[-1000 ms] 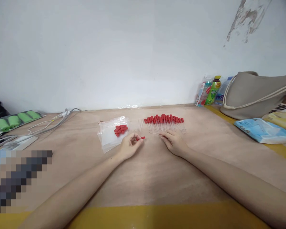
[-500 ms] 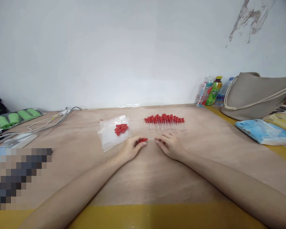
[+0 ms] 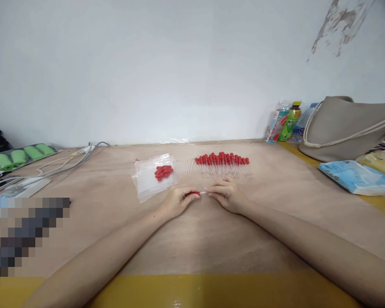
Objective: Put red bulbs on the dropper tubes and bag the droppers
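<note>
My left hand (image 3: 180, 201) is closed in a pinch on a red rubber dropper bulb (image 3: 196, 193), mostly hidden by the fingers. From the bulb's right end a thin clear dropper tube (image 3: 203, 192) runs to my right hand (image 3: 225, 196), whose thumb and fingers pinch its other end. Whether the tube sits inside the bulb I cannot tell. Beyond my left hand, loose red bulbs (image 3: 163, 172) lie on clear plastic bags (image 3: 144, 186). Several bare tubes (image 3: 185, 167) are beside them. A row of droppers with red bulbs (image 3: 223, 158) lies past my right hand, tubes toward me.
White cables (image 3: 59, 167) and a pack of green rolls (image 3: 19, 158) are at the left. Drink bottles (image 3: 290, 122), a grey bag (image 3: 346, 124) and a blue-white packet (image 3: 356, 176) stand or lie at the right. Yellow tape (image 3: 186, 291) marks the table's near edge.
My hands have drawn slightly closer together and toward me. Less of the red bulb and of the clear tube shows between the fingers now.
</note>
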A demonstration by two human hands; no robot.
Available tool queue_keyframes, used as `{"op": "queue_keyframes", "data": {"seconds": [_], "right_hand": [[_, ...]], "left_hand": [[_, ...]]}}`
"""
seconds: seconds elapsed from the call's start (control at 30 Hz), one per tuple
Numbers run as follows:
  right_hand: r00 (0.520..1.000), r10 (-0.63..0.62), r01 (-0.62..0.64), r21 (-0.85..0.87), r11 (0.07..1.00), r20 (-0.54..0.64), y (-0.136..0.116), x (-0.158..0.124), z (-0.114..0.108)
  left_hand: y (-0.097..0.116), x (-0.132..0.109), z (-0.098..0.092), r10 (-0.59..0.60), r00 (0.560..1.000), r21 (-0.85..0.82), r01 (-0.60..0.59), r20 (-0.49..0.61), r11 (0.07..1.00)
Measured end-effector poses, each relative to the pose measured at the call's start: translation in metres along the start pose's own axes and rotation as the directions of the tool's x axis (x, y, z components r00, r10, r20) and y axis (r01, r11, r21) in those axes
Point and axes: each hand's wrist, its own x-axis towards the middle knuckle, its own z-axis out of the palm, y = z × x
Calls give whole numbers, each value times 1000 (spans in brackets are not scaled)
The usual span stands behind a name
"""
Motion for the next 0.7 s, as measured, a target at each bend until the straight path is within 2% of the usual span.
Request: {"op": "queue_keyframes", "data": {"seconds": [0.17,0.3,0.57,0.7], "right_hand": [[998,-60,62,-108,992,25,-1,0,-4],[996,-80,84,-214,973,29,-6,0,-5],[993,-110,117,-232,966,43,-16,3,-1],[994,-75,93,-254,963,82,-17,5,3]], "left_hand": [[4,-2,-1,42,996,39,-45,78,998],[4,-2,-1,59,995,104,-67,83,992],[7,-3,-1,84,989,152,-102,118,983],[5,-3,0,86,988,164,-106,128,981]]}}
